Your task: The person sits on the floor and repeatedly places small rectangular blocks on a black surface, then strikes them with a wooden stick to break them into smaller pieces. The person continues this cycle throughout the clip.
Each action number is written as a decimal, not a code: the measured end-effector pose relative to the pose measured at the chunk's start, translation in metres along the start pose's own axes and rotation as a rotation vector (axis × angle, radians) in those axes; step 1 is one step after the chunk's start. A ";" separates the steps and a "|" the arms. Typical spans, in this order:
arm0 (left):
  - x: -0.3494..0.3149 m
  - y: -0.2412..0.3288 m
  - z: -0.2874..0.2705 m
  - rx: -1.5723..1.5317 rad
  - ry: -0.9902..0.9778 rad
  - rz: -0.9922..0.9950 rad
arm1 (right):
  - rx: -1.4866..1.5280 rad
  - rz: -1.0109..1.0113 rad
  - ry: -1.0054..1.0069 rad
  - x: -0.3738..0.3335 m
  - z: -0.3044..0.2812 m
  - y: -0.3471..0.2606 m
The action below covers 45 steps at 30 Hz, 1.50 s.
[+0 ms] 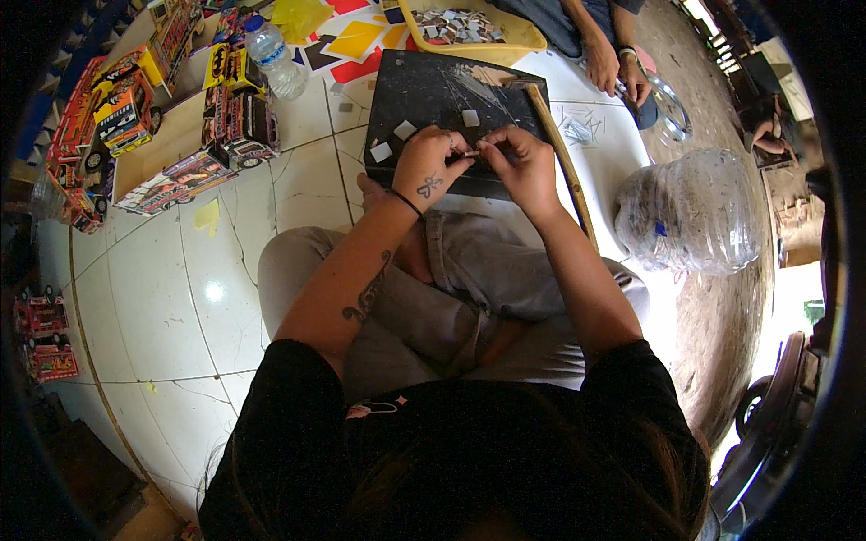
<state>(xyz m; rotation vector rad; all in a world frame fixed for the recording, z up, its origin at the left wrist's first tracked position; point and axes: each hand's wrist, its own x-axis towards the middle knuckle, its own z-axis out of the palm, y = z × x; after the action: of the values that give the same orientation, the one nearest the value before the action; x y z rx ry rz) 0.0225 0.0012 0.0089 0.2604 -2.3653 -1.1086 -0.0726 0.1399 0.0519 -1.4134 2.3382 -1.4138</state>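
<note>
My left hand and my right hand meet over a low black box. Fingertips of both hands are pinched on a small pale piece, mostly covered by the fingers. Several small light square pieces lie on the box near my left hand, and another square lies beyond my fingers. Thin wire-like strands are spread over the box's far part. Along its right side leans a long wooden handle, like that of a hammer.
Colourful toy trucks and a water bottle stand at left on white tiles. A yellow tub holds many small squares. Across from me, another person's hands work beside a small packet. A large clear plastic container lies at right.
</note>
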 end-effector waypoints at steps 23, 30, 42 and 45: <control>0.004 0.004 0.006 -0.119 0.086 0.074 | -0.936 0.288 0.079 -0.046 -0.056 0.009; 0.004 0.007 0.006 -0.116 0.068 0.065 | -0.336 0.303 0.058 -0.074 -0.074 0.009; 0.005 0.005 0.007 -0.078 0.031 0.035 | -0.413 0.301 -0.179 -0.145 -0.101 -0.105; 0.005 0.005 0.006 -0.051 0.010 0.005 | -0.398 0.290 -0.174 -0.144 -0.101 -0.107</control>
<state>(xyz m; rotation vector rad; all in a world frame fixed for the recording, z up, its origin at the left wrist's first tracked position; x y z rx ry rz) 0.0157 0.0065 0.0113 0.2407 -2.3243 -1.1605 0.0340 0.2950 0.1338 -1.1444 2.6662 -0.7515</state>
